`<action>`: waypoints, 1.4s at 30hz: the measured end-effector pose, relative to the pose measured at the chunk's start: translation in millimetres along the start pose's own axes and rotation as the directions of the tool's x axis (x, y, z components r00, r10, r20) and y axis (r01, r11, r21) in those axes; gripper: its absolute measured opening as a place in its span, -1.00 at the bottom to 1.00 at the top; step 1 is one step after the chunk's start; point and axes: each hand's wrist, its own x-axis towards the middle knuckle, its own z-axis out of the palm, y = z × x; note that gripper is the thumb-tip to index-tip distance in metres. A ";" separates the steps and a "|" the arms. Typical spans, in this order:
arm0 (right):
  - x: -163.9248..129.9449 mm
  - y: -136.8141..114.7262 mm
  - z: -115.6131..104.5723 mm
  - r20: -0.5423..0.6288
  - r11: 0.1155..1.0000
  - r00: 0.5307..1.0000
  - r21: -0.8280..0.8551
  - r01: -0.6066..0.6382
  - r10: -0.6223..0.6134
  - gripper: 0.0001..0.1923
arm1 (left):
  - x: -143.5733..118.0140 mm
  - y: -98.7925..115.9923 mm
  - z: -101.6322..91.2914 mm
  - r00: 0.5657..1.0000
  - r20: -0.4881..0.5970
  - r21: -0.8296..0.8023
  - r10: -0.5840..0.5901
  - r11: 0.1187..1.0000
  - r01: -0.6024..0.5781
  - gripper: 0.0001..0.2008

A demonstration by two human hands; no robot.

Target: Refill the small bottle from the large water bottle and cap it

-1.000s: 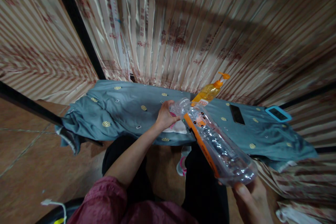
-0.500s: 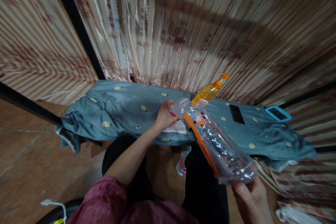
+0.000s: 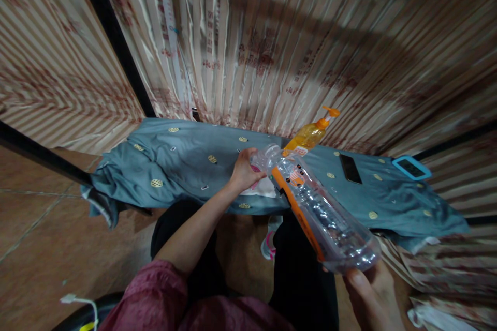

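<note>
A large clear plastic bottle (image 3: 330, 212) with an orange strip along its side lies tilted between my hands, its neck toward the upper left. My left hand (image 3: 245, 173) is closed around the neck end. At the base, my right hand (image 3: 370, 292) grips the bottle from below, its thumb against the near edge; its other fingers are mostly hidden. Under the neck, a white item with pink print (image 3: 264, 187) rests on the cloth, partly covered. Just behind the neck stands a pump bottle (image 3: 308, 137) of yellow liquid with an orange pump.
A blue-grey patterned cloth (image 3: 186, 165) covers the low bench before my knees. On its right side lie a dark phone (image 3: 350, 168) and a blue-framed device (image 3: 411, 167). Striped curtains (image 3: 252, 36) hang close behind, with black poles (image 3: 112, 36) at the left.
</note>
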 end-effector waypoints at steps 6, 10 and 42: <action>3.5 8.2 -7.8 0.068 1.000 0.998 0.019 -0.001 0.000 -0.38 | -0.1 2.2 -1.0 1.000 -0.002 0.000 -0.001 1.000 0.001 -0.37; 4.4 8.5 -9.6 0.061 1.000 0.998 0.005 0.002 -0.003 -0.36 | 0.1 4.1 -1.9 1.000 0.001 -0.001 -0.005 1.000 0.005 -0.38; -13.2 -29.5 25.5 -0.092 0.998 0.994 -0.004 -0.062 0.061 -0.30 | 0.0 2.8 -1.9 1.000 0.002 -0.004 0.007 1.000 -0.007 -0.38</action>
